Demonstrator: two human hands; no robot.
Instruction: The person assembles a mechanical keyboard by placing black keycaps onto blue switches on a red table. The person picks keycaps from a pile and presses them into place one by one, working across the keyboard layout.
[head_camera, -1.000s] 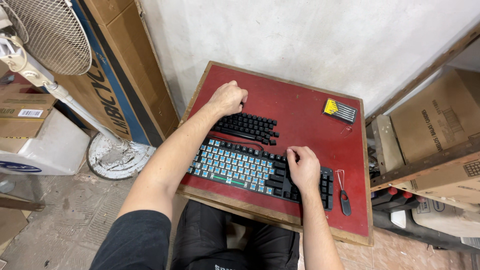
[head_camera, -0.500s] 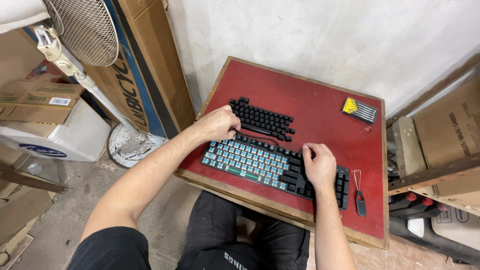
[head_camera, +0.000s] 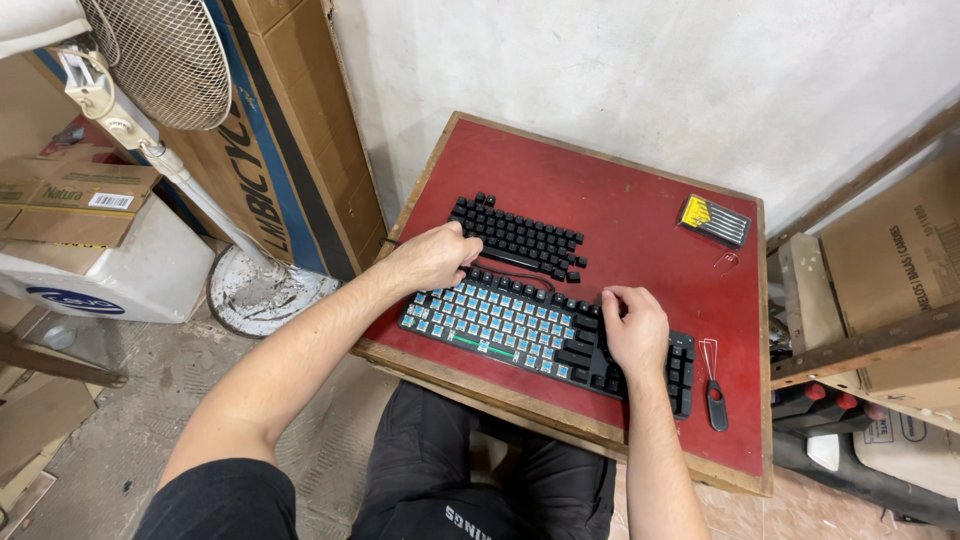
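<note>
Red surface (head_camera: 640, 200) carries all. Left hand (head_camera: 437, 257) is clenched on the keyboard (head_camera: 520, 330) corner, keycaps (head_camera: 520, 238) just beyond it. Right hand (head_camera: 634, 332) presses flat on keys, grasping nothing. Keyboard seems stiff, best held by its edges; bare switches look fragile.

Black keyboard (head_camera: 520, 330) (many keycaps off, blue switches bare), loose keycaps (head_camera: 520, 238) just beyond

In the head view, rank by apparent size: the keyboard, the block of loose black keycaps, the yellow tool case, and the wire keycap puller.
1. keyboard
2. block of loose black keycaps
3. and 4. yellow tool case and wire keycap puller: too alike to rank, one wider, one longer.
</note>
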